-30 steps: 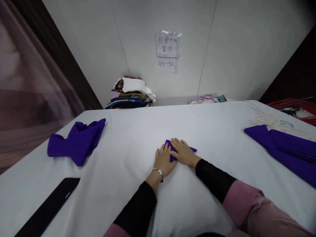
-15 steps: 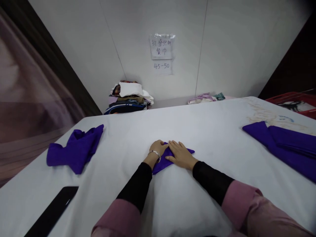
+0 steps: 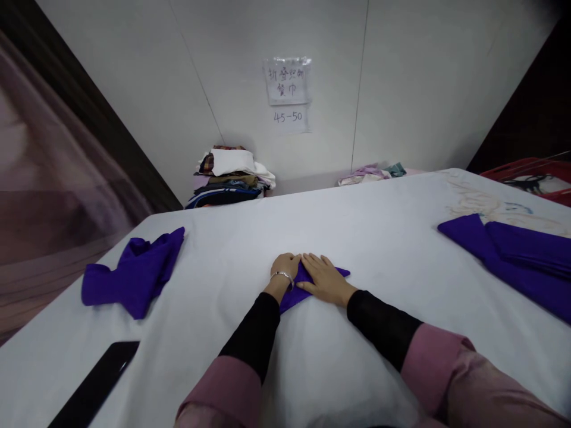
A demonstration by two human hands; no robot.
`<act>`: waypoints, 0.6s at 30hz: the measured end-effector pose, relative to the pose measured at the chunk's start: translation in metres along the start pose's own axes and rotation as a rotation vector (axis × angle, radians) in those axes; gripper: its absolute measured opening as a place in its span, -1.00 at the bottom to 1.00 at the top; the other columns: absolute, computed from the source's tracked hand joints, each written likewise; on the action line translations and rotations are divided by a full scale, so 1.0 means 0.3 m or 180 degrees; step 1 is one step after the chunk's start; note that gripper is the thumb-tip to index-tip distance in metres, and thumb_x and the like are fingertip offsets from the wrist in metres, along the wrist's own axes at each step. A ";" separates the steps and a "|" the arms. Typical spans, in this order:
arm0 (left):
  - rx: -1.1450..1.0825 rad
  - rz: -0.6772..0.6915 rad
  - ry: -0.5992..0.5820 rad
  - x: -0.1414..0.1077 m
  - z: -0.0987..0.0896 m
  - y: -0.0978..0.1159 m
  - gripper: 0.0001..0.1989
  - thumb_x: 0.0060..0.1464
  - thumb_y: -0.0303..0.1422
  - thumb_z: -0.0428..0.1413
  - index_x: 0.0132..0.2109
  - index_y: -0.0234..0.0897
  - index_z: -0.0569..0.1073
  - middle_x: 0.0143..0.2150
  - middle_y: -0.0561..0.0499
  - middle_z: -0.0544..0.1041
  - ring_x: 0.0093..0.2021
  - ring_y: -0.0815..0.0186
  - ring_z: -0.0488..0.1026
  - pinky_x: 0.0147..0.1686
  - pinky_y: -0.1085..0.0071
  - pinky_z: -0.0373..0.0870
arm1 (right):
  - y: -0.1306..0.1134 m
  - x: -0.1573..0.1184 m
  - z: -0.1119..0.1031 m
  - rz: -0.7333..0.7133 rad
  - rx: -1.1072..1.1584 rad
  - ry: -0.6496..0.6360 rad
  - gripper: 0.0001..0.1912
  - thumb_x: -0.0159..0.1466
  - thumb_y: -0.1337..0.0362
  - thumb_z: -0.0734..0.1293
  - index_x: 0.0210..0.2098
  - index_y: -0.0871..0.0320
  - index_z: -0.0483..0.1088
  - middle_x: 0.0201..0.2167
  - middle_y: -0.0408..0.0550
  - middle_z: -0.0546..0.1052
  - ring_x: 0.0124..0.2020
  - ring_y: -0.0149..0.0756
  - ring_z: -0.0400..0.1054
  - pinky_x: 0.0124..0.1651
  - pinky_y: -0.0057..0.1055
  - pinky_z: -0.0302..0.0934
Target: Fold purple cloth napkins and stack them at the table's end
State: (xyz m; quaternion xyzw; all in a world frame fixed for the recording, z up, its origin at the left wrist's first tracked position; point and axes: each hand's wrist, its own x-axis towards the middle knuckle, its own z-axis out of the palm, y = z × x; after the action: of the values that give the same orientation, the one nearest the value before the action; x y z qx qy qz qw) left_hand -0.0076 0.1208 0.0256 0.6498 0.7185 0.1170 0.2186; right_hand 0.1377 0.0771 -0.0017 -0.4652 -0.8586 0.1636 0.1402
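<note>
A purple cloth napkin (image 3: 295, 296), folded into a small pointed shape, lies on the white-covered table under both my hands. Its pointed tip sticks out beyond my right hand (image 3: 328, 280), which rests flat on it with fingers stretched out. My left hand (image 3: 284, 265), with a bracelet at the wrist, has its fingers curled in at the napkin's far left edge. The thumb of that hand lies close to my right fingertips. Much of the napkin is covered by the hands.
At the left lies a crumpled purple cloth (image 3: 134, 273), with a black flat object (image 3: 96, 383) nearer me. More folded purple cloth (image 3: 513, 255) lies at the right. Stacked clothes (image 3: 232, 178) stand beyond the table (image 3: 379, 232), by the wall; a red basket (image 3: 521, 166) is at the far right.
My left hand has shifted slightly to the right, and its fingers have drawn in closer to my right fingertips. My right hand stays flat on the napkin. The camera view has moved slightly.
</note>
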 end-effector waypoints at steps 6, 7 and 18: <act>0.0088 0.0044 0.0273 -0.008 0.011 -0.022 -0.72 0.08 -0.18 -0.02 -0.38 -0.23 0.48 -0.30 -0.07 0.57 -0.27 0.24 0.47 -0.32 0.39 0.28 | -0.002 0.000 -0.004 -0.0064 -0.0148 -0.0036 -0.21 0.27 -0.18 -0.04 0.30 0.22 -0.10 0.31 0.13 -0.02 0.31 -0.07 -0.24 0.26 -0.07 -0.36; 0.0102 0.0073 0.0340 -0.012 0.011 -0.025 -0.74 0.08 -0.19 -0.02 -0.36 -0.23 0.48 -0.28 -0.07 0.56 -0.25 0.24 0.47 -0.30 0.38 0.29 | -0.002 0.000 -0.004 -0.0071 -0.0178 -0.0037 -0.21 0.27 -0.18 -0.05 0.30 0.22 -0.08 0.30 0.13 -0.01 0.31 -0.07 -0.23 0.26 -0.07 -0.36; 0.0514 0.1201 0.0526 -0.249 0.041 -0.057 -0.45 0.12 -0.14 -0.04 0.20 -0.29 0.19 0.28 -0.13 0.18 0.29 0.14 0.00 0.24 0.15 -0.11 | 0.005 -0.002 0.010 -0.0140 -0.0357 0.0058 -0.30 0.30 -0.10 -0.01 0.27 0.23 0.00 0.30 0.12 0.02 0.30 -0.06 -0.20 0.25 -0.07 -0.31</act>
State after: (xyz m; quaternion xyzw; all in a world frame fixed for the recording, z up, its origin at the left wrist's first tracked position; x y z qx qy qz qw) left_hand -0.0125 0.0436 0.0193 0.7763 0.6067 0.1507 0.0804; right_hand 0.1378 0.0771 -0.0052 -0.4549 -0.8751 0.1078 0.1252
